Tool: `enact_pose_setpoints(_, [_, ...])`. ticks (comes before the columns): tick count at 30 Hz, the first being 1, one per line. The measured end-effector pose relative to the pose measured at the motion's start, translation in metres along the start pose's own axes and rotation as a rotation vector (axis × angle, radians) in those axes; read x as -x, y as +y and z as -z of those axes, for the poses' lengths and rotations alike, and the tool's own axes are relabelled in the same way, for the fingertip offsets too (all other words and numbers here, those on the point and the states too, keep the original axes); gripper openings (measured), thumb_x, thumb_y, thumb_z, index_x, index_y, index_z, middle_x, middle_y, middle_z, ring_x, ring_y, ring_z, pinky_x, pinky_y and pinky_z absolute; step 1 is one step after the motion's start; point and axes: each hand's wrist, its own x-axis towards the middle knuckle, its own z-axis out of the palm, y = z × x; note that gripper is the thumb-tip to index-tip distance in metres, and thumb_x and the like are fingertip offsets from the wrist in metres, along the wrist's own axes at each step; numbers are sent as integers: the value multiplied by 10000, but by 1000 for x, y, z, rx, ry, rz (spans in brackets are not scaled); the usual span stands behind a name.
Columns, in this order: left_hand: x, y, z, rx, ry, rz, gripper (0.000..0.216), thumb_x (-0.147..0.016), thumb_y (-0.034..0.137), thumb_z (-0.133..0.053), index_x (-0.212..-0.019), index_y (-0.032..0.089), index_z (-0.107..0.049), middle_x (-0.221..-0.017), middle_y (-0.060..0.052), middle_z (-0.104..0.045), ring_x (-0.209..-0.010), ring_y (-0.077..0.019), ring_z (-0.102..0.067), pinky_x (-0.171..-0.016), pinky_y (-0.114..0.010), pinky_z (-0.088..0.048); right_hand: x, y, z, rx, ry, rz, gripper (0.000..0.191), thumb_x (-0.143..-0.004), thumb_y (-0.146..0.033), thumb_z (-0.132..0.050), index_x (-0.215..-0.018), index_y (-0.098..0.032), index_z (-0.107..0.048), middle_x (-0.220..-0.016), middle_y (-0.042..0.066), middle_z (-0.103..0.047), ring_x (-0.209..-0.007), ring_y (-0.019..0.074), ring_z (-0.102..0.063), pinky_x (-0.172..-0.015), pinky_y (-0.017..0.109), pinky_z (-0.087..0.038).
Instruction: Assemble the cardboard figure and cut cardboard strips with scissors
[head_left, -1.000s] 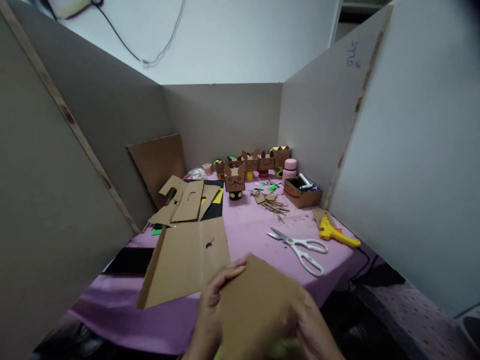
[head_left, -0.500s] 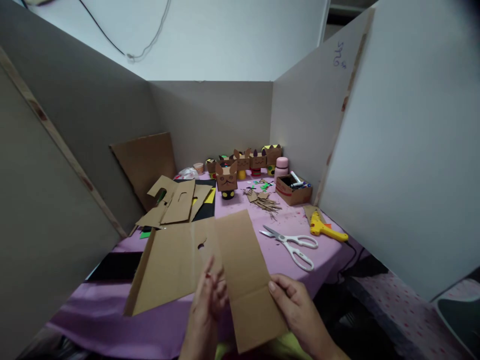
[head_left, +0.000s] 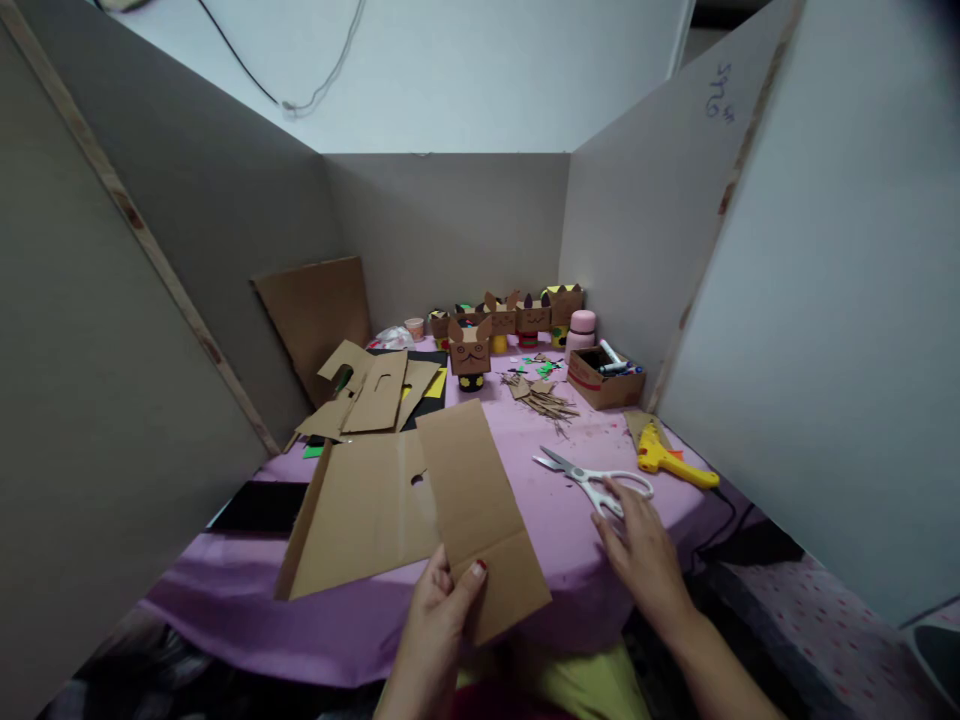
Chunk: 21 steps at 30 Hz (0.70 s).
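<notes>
My left hand (head_left: 448, 598) pinches the lower left edge of a long brown cardboard strip (head_left: 480, 500), thumb on its face. The strip is tilted and has a crease across its lower part. Over at the white-handled scissors (head_left: 589, 480), my right hand (head_left: 637, 545) reaches down with fingers apart, its fingertips at the handle loops. Whether they touch the handles I cannot tell. The scissors lie on the pink tablecloth with blades slightly parted, pointing left. Behind the strip lies a larger folded cardboard sheet (head_left: 367, 510) with a small cut-out hole, partly hidden by it.
A yellow glue gun (head_left: 671, 460) lies at the right edge, near a box of markers (head_left: 604, 380). Cardboard strips (head_left: 544, 400) lie mid-table, behind them cardboard animal figures (head_left: 470, 355) and a pink bottle (head_left: 581, 335). Cardboard pieces (head_left: 375, 395) and a black item (head_left: 259, 508) sit left.
My left hand has taken hold of the cardboard strip. My right hand has let go of it and moved right, to the scissors. The camera view has shifted slightly.
</notes>
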Motion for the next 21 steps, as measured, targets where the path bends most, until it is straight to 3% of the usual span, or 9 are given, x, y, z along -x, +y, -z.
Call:
enact_pose_setpoints(2, [-1, 3, 0, 4, 3, -11, 438, -648, 236, -673, -1061, 161, -550, -996, -129, -697, -898, -259, -644, -680, -324, -516, -20, 16, 5, 104, -13, 29, 411, -760, -172, -500, -1168, -117, -497, -1228, 192, -490, -1173, 341, -369, -966, 467, -270])
enact_pose_setpoints(6, [-2, 7, -1, -5, 60, -26, 450, -630, 233, -675, -1058, 159, -556, -958, -117, -708, -878, -259, -651, -674, -324, -518, -44, 35, 7, 197, -113, 48, 364, -693, -109, -539, -1051, -125, -601, -951, 155, -606, -949, 321, -509, -876, 446, -334])
enact_pose_setpoints(12, [-6, 13, 2, 5, 119, -45, 499, -635, 217, -656, -1116, 176, -530, -925, -80, -716, -788, -217, -669, -667, -295, -514, -46, 41, 7, 57, -137, 0, 260, -687, -163, -553, -931, -148, -643, -865, 118, -603, -894, 302, -537, -835, 426, -365])
enact_pose_setpoints(16, [-8, 16, 11, 3, 140, -55, 474, -651, 209, -639, -1110, 180, -526, -894, -63, -717, -771, -198, -670, -651, -272, -511, -24, 32, 12, -207, -114, -80, 376, -796, -310, -461, -1129, -141, -508, -1018, 132, -605, -925, 254, -569, -793, 368, -441])
enact_pose_setpoints(18, [-9, 16, 14, 6, 146, -66, 453, -653, 209, -634, -1094, 188, -534, -851, -46, -720, -723, -184, -672, -635, -266, -510, -2, 23, 13, -343, -126, -139, 454, -851, -387, -372, -1227, -133, -389, -938, 120, -630, -759, 217, -612, -652, 335, -491])
enact_pose_setpoints(20, [-10, 16, 15, 12, 155, -78, 422, -652, 202, -627, -1066, 198, -547, -824, -28, -722, -686, -171, -670, -625, -258, -509, 25, 12, 12, -493, -180, -204, 441, -854, -452, -373, -1162, -146, -451, -816, 78, -643, -645, 185, -612, -595, 307, -498])
enact_pose_setpoints(21, [-10, 16, 15, 17, 159, -81, 411, -652, 195, -623, -1056, 203, -550, -823, -20, -722, -681, -166, -669, -624, -255, -509, 38, 6, 10, -750, -251, -334, 433, -799, -472, -489, -1099, -160, -509, -777, 62, -641, -637, 177, -609, -600, 294, -492])
